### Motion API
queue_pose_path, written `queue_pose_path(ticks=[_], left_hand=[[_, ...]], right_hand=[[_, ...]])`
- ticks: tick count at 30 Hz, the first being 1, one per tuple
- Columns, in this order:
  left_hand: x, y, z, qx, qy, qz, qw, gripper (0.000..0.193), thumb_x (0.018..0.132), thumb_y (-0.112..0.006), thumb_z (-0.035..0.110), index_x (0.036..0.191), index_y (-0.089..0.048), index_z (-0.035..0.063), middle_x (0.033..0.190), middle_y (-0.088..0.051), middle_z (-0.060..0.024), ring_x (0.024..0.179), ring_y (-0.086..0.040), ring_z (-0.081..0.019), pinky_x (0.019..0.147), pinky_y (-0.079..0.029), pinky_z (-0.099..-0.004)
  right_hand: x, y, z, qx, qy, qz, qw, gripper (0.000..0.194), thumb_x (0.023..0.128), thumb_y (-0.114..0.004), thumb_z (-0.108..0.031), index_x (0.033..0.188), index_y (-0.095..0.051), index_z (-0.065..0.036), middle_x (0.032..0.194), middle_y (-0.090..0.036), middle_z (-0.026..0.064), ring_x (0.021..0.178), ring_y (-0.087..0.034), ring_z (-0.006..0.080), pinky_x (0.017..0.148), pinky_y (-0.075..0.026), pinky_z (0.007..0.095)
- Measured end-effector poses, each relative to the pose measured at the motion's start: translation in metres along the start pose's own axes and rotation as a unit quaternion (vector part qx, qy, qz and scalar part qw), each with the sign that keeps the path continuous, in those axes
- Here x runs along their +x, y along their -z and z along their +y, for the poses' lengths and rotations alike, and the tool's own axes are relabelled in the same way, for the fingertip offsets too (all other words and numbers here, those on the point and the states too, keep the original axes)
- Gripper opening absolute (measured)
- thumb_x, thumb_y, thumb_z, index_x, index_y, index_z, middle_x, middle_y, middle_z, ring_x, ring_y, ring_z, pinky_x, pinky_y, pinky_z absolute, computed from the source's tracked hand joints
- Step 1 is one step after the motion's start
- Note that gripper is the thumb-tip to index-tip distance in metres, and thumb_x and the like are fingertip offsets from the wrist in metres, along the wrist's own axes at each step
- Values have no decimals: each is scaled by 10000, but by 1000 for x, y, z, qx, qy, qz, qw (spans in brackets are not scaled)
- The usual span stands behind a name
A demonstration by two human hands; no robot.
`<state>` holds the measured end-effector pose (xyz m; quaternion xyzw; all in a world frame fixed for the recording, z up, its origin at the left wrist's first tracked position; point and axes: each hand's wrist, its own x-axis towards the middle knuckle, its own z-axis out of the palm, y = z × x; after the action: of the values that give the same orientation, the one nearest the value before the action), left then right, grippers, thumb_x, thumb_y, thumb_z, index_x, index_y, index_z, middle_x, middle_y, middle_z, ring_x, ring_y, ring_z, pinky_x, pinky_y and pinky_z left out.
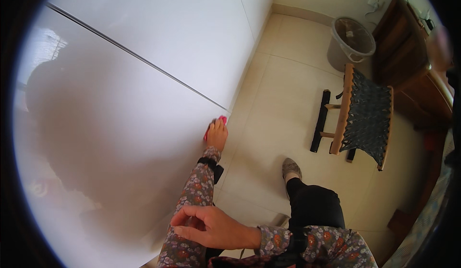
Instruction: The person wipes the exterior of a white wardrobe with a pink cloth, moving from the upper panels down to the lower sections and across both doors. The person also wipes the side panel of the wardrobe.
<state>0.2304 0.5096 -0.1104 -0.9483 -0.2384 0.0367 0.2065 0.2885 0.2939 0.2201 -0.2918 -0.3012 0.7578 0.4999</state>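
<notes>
A pink cloth lies under my left hand, which presses it against the low edge of a glossy white cabinet panel, near the floor. Just above the cloth ends a dark metal seam that runs between two panels. Across my left forearm, nearer my body, hangs my right hand, its fingers curled with a gap between them and the thumb. Nothing shows in it. Both arms wear floral sleeves with black bands at the wrists.
To the right, a wooden-framed stool with a dark woven seat stands on the tiled floor. Behind it are a lined waste bin and dark wooden furniture. A wall socket holds a plug. My shoe rests on the tiles.
</notes>
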Motion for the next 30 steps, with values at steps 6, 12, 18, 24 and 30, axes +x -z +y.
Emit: queue_pose_path(ticks=[6,12,18,24,30], left_hand=[[37,-15,8,-3,38,-4,999,273,882,-561,180,1036,-724,24,1270,-601,-134,1222,-470,-300,989,-372,-407],[-1,-44,20,22,0,-114,993,282,916,-537,228,1033,-751,86,1208,-621,-124,1236,-465,-317,1014,-353,-435],[-154,-31,34,32,-40,-239,970,262,899,-552,224,1020,-746,96,1144,-652,-68,1174,-479,-263,994,-339,-431],[-283,25,13,-2,-39,-202,979,293,829,-602,143,1098,-673,48,1278,-584,-106,1209,-502,-286,975,-411,-425],[-223,105,-25,-36,41,-59,997,436,838,-602,120,1263,-593,21,1389,-538,-131,1217,-505,-297,965,-416,-440]], right_hand=[[-3,-3,-8,-23,12,4,1000,263,942,-663,-249,1067,-628,-20,857,-662,35,703,-576,99,654,-489,264],[16,1,-4,-45,0,9,999,253,942,-658,-234,1058,-630,-11,878,-671,50,699,-586,97,640,-492,262],[12,-11,6,-30,-4,-10,999,243,931,-658,-228,1029,-642,-6,920,-694,69,698,-600,103,640,-489,264],[14,-26,17,-59,-7,-31,998,272,916,-657,-264,1004,-653,-7,921,-705,82,721,-633,151,671,-508,313],[11,-49,44,-116,-1,-79,990,242,934,-655,-246,1026,-654,-22,841,-687,38,734,-608,109,676,-496,267]])
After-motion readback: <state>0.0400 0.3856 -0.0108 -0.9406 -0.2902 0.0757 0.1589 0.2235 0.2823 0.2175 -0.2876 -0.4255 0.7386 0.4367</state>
